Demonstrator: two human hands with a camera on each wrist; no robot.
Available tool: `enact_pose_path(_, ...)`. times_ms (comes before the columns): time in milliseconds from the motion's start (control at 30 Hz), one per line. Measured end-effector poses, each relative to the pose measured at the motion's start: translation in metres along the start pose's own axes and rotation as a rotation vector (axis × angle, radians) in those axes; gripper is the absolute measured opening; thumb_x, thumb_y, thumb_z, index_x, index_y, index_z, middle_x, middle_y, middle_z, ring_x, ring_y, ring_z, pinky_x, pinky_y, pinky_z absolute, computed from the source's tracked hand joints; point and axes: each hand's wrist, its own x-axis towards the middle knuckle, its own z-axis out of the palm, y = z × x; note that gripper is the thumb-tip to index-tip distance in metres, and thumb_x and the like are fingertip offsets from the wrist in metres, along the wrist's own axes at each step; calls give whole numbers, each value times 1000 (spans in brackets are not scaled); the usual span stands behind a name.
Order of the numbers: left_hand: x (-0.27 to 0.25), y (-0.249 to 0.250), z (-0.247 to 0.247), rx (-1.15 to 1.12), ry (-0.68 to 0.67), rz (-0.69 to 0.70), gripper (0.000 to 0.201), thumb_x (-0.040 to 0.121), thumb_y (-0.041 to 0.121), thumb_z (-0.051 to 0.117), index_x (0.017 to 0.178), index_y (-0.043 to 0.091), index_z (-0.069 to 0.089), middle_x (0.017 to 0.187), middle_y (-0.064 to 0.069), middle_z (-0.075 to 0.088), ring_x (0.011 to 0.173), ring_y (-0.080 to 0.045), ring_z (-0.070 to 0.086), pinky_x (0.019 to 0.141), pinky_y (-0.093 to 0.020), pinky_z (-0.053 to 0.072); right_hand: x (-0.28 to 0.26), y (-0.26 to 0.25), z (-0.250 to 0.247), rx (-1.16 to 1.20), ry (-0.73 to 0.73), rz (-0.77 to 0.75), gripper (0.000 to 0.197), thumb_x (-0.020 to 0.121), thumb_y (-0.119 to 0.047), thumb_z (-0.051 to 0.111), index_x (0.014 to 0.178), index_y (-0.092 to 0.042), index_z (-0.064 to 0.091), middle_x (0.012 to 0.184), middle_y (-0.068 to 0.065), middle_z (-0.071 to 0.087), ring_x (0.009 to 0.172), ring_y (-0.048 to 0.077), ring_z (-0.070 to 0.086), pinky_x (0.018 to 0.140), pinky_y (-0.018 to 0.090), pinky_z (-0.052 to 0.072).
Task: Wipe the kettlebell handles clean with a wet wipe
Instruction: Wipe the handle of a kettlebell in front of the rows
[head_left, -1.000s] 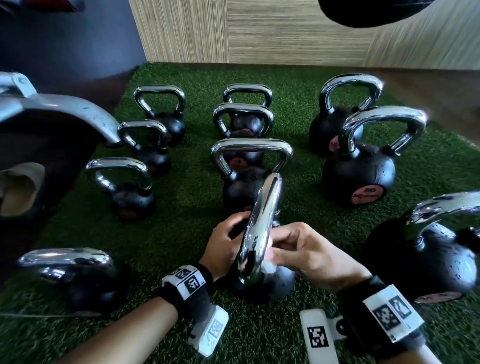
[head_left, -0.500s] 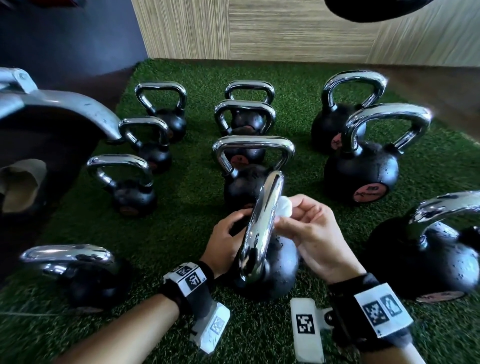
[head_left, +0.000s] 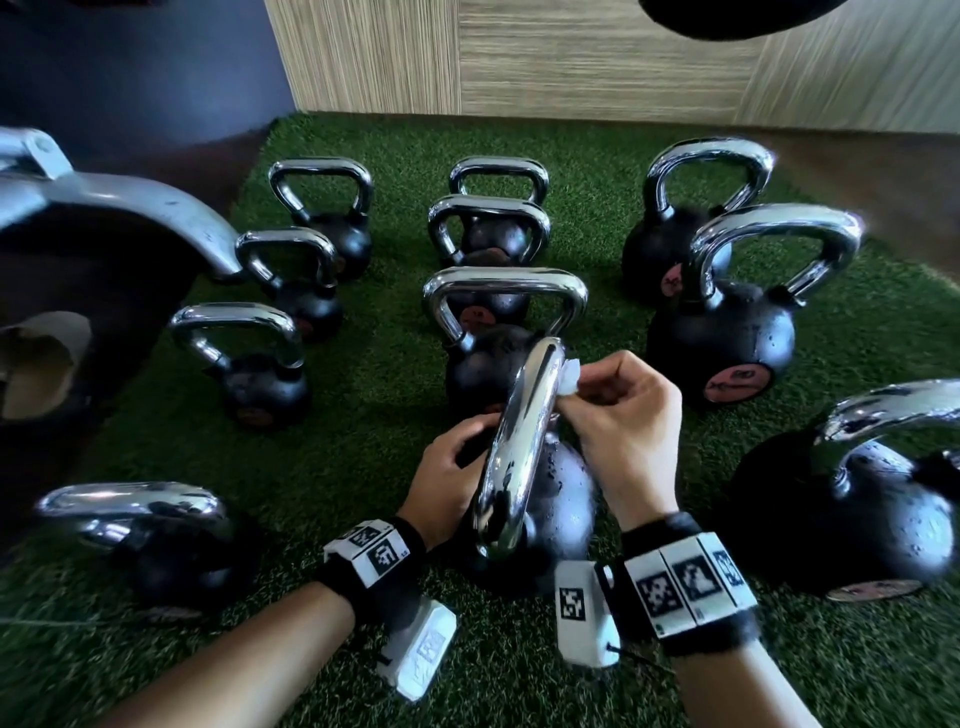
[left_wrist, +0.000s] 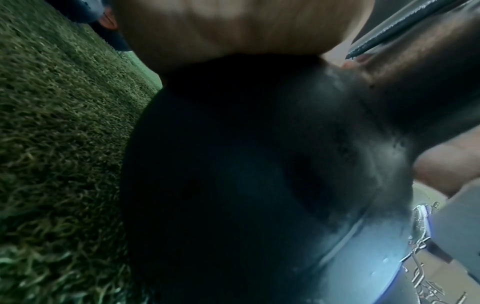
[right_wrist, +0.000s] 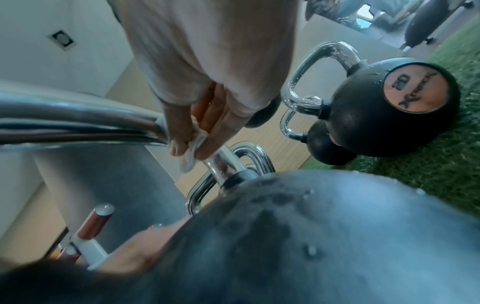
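While left hand (head_left: 447, 467) holds kettlebell (head_left: 563, 501), right hand (head_left: 626, 415) pinches wipe (head_left: 569, 375) on handle (head_left: 519, 441)

The round badge (right_wrist: 415, 90) on one kettlebell (right_wrist: 363, 129) reads "20" and, perhaps, "Xtreme".

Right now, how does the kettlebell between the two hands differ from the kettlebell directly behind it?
The near kettlebell shows its handle edge-on; the kettlebell behind shows its handle broadside. The left hand holds the near kettlebell and the right hand presses a wet wipe to its handle; the kettlebell behind is untouched. Both have black bodies and chrome handles, on green turf.
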Motion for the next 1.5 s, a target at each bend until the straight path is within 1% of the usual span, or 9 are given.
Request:
enact_pose_path(267,1,4,2,30,9,17,31,73,51,71,99,37,79,111,-4,74,108,-27,66,110,-62,44,1,-3,16,-191,129,34,17,65,-6,79,67,-16,65,60,-7,66,51,-2,55,55,18,46)
enact_pose_path(600,0,3,0,133,37,85,27,82,46,66,109,47,74,119,2,74,116,-23,67,109,-55,48,7,-3,17,-445,56,126,16,73,-24,75,69,-14,64,65,-5,64,64,11,57,53,10,34)
enact_pose_path(700,-1,3,-1,100,49,23,27,82,49,65,107,43,73,115,2,73,113,-25,66,108,-52,48,2,0,23,-503,29,89,20,76,-25,71,66,-12,60,63,-2,62,67,19,57,56,26,34)
enact_pose_path(833,-7,19,2,120,67,-20,17,101,30,56,108,26,71,108,-1,72,103,-9,66,93,-24,50,1,4,21,-559,-56,49,23,79,-23,68,65,-9,56,61,1,59,65,26,56,59,32,33)
enact_pose_path(967,-42,52,-16,-78,21,45,70,88,66,59,140,19,58,140,-5,65,138,-23,54,115,-45,38,3,9,-5,-450,-188,62,19,80,-20,78,83,-18,59,78,1,69,66,23,69,61,39,58)
enact_pose_path(1067,-78,87,-13,253,-70,296,97,77,77,64,153,21,42,157,5,48,148,-15,40,118,-39,32,20,11,-17,-363,-179,-53,26,87,-8,70,101,-29,64,91,-5,74,70,22,71,66,50,61)
enact_pose_path(1200,-91,100,6,1016,-1,472,110,66,66,78,158,23,36,161,16,37,152,-3,27,123,-22,25,51,9,-13,-361,-456,-75,60,75,-1,59,116,-45,68,111,-13,75,103,14,71,92,52,58)
enact_pose_path(1367,-83,105,18,1022,82,452,94,64,39,82,151,23,50,148,16,55,141,2,44,118,-14,31,66,-5,-14,-416,-607,-159,44,71,-38,80,114,-38,71,111,-15,74,103,3,68,91,29,54)
enact_pose_path(1500,-79,109,20,904,51,455,97,58,30,84,149,22,52,148,17,54,138,10,44,114,-9,32,66,-10,-14,-454,-585,-214,35,76,-26,87,108,-33,76,106,-14,76,96,-5,66,81,9,45)
